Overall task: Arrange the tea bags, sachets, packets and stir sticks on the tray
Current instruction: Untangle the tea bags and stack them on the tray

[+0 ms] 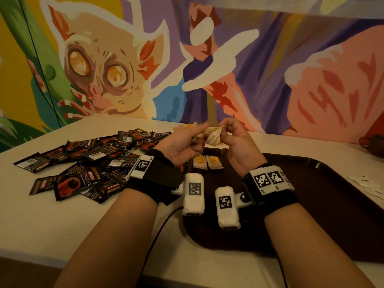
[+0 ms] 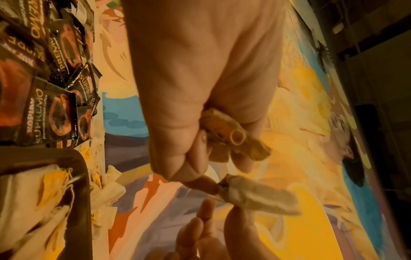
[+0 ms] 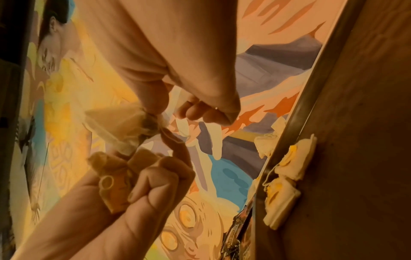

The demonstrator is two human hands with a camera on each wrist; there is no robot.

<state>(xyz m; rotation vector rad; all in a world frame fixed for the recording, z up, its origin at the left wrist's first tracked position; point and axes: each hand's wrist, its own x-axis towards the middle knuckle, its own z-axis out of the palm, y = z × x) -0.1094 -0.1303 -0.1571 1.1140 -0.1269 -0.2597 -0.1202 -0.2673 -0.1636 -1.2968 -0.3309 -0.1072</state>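
Brown tray, two tea bags near its far rim, both hands aloft, left hand and right hand each pinching another tea bag.

The tray sits on the table to the right, with two tea bags on its far left corner. Coffee packets lie heaped left of it, more tea bags behind.

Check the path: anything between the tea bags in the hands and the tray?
Nothing visible blocks it. Both hands, left and right, hold tea bags just above the tray's far edge. Only two tea bags lie there; the rest is bare.
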